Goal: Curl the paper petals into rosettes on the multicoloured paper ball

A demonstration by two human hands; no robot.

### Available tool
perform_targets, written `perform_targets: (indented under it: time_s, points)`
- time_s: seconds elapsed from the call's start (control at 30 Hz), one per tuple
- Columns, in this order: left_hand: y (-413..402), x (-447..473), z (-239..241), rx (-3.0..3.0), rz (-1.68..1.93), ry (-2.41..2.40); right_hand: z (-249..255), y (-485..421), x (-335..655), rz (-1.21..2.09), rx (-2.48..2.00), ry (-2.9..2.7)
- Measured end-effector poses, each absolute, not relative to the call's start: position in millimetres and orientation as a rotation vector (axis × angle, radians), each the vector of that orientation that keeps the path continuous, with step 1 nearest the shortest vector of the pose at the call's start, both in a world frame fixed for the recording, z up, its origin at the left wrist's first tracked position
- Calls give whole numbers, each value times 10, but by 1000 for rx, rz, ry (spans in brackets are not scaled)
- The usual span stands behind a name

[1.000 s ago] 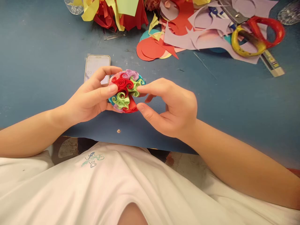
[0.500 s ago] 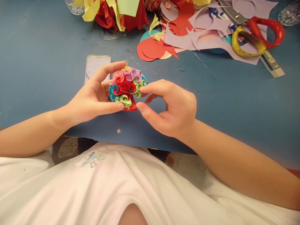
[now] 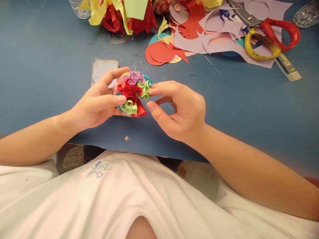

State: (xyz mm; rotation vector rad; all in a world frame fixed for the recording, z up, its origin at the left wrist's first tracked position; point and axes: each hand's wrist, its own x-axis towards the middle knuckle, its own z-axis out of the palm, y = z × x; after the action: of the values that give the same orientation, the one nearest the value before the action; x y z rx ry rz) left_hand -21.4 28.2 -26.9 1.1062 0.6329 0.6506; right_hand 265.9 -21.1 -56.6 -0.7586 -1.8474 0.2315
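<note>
Surface: blue surface (image 3: 45,66), cluttered along its far edge.
Ball: paper-rose ball (image 3: 132,93) held above the near edge, rolled faces tilted up toward me, I judge for inspection.
Left hand (image 3: 96,104): curled around the ball, thumb across its front; carries it.
Right hand (image 3: 184,113): half open; forefinger tip touches a green roll, thumb apart below.
Beyond: phone (image 3: 103,69) just behind; paper scraps (image 3: 199,36) and scissors (image 3: 271,36) well apart.

Paper rosette ball (image 3: 132,91): a dome of tightly rolled spirals, red at centre, lime green at 3 and 6 o'clock, purple at 12, teal and pink at the rim. A red flap juts out at 5 o'clock. Left hand (image 3: 97,106) grips it at 9 o'clock; the right hand (image 3: 184,113) touches it with the index fingertip at 3.
</note>
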Motion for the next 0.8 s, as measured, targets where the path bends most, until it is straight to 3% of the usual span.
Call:
perform_targets:
  time_s: [0.63, 0.8]
  points:
    - [221, -129, -354, 1129, 644, 639, -585, -324, 2569, 296, -877, -1738]
    - [251, -200, -445, 1175, 607, 634, -541, -357, 2600, 499, -941, -1737]
